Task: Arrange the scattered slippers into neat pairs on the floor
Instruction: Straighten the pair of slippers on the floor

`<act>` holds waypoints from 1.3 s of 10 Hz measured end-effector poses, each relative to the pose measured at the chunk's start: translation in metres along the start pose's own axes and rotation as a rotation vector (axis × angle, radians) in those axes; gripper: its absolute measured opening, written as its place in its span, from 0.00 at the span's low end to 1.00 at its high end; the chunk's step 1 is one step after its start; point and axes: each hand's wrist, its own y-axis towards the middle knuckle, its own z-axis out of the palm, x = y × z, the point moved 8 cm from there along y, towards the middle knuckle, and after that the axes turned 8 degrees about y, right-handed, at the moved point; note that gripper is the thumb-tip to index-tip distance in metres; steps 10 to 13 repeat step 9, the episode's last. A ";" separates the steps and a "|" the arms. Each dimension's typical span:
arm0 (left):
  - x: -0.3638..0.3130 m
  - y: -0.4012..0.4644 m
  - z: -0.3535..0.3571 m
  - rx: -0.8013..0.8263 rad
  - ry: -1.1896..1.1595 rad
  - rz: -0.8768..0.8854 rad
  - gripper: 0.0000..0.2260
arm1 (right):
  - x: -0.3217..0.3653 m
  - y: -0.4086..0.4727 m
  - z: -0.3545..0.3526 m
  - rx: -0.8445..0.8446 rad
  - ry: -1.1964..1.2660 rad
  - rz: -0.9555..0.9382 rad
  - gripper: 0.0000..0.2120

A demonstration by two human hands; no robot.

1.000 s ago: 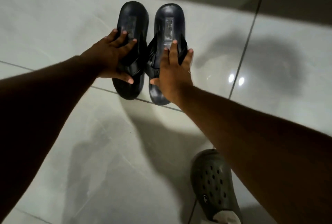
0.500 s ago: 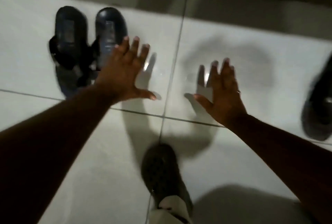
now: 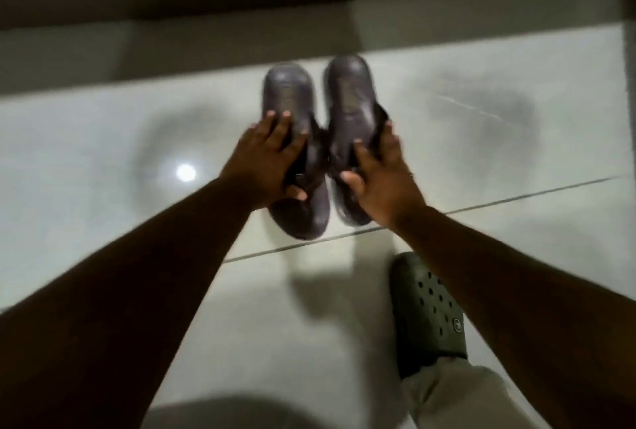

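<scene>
Pressing down on two dark, glossy, rounded rubbery slippers, side by side on pale glossy floor tiles (image 3: 103, 139), toes pointing away twd the wall base. Head view, blurred by motion. Left slipper (image 3: 296, 167): smooth moulded sole w/ thick strap, heel end just short of the grout line (image 3: 481, 203). Right slipper (image 3: 351, 118): same shape, set slightly further fwd, nearly touching its mate at the straps. Left hand (image 3: 265, 167) laid flat over left slipper's strap, fingers spread, thumb tucked at inner edge; not clearly gripping. Right hand (image 3: 382, 174) wrapped on right slipper's outer side, thumb across the strap, fingers curled round the edge. Bottom right: dark green perforated foam clog (image 3: 426, 311) on a foot, beige trouser cuff (image 3: 457, 390) above it.

Vs 0.5 s ago: both hands then open and empty over bare tile, a black pair lying off to the left; now both hands on a diff-looking brownish pair, centred. Clog shifted from centre to right of frame.

Surface: large polished off-white tiles, thin dark grout lines, round lamp glare (image 3: 186, 173) at left, soft arm shadows. Darker band along top, wall or skirting, can't tell which.
</scene>
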 end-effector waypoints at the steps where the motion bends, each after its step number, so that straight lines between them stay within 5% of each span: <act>1: -0.016 0.020 0.009 0.049 0.032 -0.026 0.52 | -0.008 0.011 0.002 -0.049 0.085 -0.030 0.29; 6: -0.283 0.234 -0.057 0.003 -0.021 0.082 0.47 | -0.315 0.018 -0.135 -0.189 0.194 0.129 0.31; 13: -0.269 0.219 -0.078 -0.046 -0.050 0.074 0.47 | -0.308 0.007 -0.156 -0.247 0.167 0.250 0.36</act>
